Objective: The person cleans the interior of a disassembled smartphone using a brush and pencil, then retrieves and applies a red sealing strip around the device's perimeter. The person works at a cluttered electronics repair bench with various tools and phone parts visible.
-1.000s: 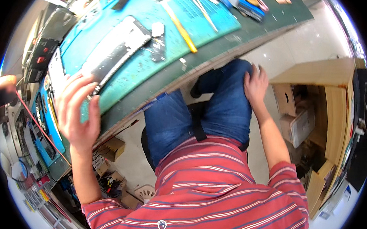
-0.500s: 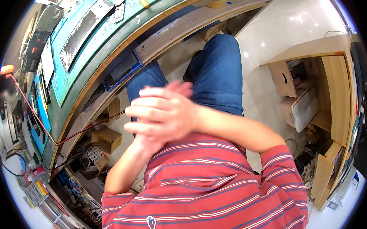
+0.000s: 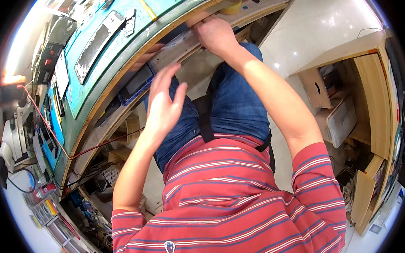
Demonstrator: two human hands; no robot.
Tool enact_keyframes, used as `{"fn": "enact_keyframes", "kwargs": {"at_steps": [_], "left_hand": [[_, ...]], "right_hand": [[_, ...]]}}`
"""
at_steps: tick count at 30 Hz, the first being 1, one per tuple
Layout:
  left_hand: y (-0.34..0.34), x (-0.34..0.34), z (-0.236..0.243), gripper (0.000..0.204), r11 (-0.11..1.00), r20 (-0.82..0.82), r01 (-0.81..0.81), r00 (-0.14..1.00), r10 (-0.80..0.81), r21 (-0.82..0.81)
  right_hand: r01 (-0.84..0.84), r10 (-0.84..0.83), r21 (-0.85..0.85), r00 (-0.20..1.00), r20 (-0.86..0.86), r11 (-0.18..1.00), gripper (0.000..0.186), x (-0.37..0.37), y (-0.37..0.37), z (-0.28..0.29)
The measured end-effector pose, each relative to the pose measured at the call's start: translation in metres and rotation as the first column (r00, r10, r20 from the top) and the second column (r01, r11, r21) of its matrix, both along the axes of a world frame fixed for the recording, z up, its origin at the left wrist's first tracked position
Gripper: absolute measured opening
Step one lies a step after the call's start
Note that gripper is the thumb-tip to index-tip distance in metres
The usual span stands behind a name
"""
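My right hand reaches to the shelf just under the desk's front edge, fingers curled together, their tips partly hidden; I cannot make out what they hold. A roll of yellow tape lies just to its right. My left hand is raised over my left thigh, open and empty, fingers spread and slightly bent, near a blue-edged tray on that shelf. Up on the turquoise mat lie a black flat device panel and a yellow-handled tool.
Dark equipment and a thin red cable crowd the left end of the desk. Cardboard boxes sit below it. At the right stands a wooden cabinet holding a pale plastic case, on a tiled floor.
My hands were clasped over my lap half a second ago and have parted; the right moved forward to the shelf, the left rose slightly. Earlier the left was on the desk.
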State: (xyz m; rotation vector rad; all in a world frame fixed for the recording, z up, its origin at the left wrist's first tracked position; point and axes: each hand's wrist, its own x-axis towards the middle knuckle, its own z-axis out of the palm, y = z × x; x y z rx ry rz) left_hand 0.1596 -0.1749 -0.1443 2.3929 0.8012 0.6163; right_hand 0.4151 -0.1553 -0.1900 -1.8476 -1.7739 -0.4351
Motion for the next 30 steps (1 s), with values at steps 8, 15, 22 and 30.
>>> {"fn": "enact_keyframes", "kwargs": {"at_steps": [8, 15, 22, 30], "left_hand": [[0.09, 0.057, -0.005, 0.082, 0.964, -0.601, -0.265, 0.772, 0.209, -0.005], [0.132, 0.041, -0.017, 0.119, 0.87, -0.503, -0.406, 0.834, 0.228, -0.279], [0.144, 0.024, -0.028, 0.052, 0.934, -0.183, -0.31, 0.922, 0.341, 0.178], [0.137, 0.036, -0.028, 0.068, 0.926, -0.315, -0.352, 0.871, 0.378, 0.139]], "right_hand": [[-0.068, 0.104, 0.227, 0.983, -0.151, 0.972, 0.032, 0.006, -0.044, -0.023], [-0.056, 0.144, 0.344, 0.961, -0.236, 0.937, 0.034, 0.014, -0.084, -0.032], [-0.011, 0.151, 0.433, 0.945, -0.29, 0.901, 0.032, 0.016, -0.098, -0.04], [0.005, 0.168, 0.451, 0.923, -0.345, 0.893, 0.025, 0.013, -0.111, -0.049]]}}
